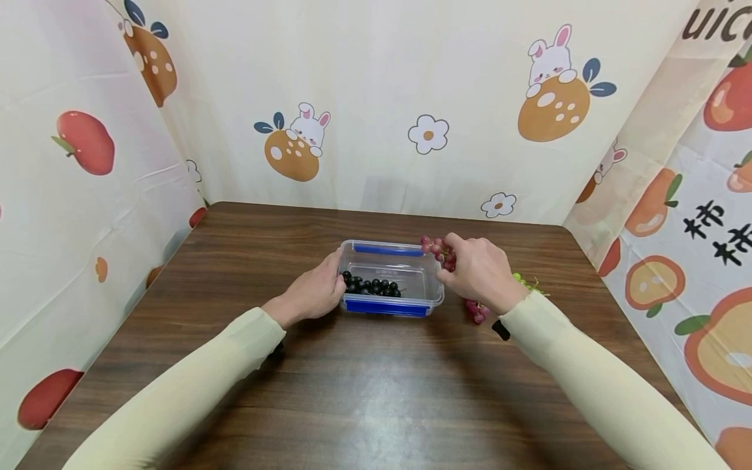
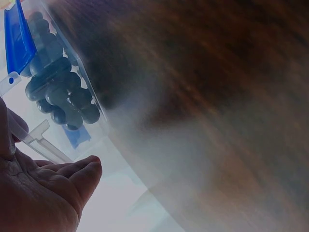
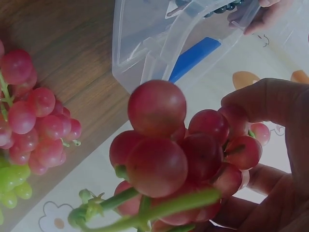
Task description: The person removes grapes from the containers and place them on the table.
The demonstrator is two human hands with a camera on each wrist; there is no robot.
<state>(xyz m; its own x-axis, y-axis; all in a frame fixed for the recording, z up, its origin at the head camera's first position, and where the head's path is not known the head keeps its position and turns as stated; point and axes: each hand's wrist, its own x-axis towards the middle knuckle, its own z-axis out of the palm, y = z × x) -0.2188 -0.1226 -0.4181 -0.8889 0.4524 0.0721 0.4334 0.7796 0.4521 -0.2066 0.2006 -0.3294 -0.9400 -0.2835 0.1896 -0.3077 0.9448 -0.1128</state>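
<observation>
Box on table; grapes in its near-left part. Left hand at its left end; bunch in right hand, right end. Second bunch, third bunch farther right.

Room in box (black grapes leftward).

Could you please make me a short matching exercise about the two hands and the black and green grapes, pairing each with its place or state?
Column one
1. Black grapes
2. Right hand
3. Green grapes
4. Left hand

Column two
A. Gripping the left end of the clear plastic container
B. On the wood-grain tabletop, to the right of the container
C. Inside the container
D. Holding a bunch of red grapes in its fingers

Right pairs: 1-C, 2-D, 3-B, 4-A
</observation>
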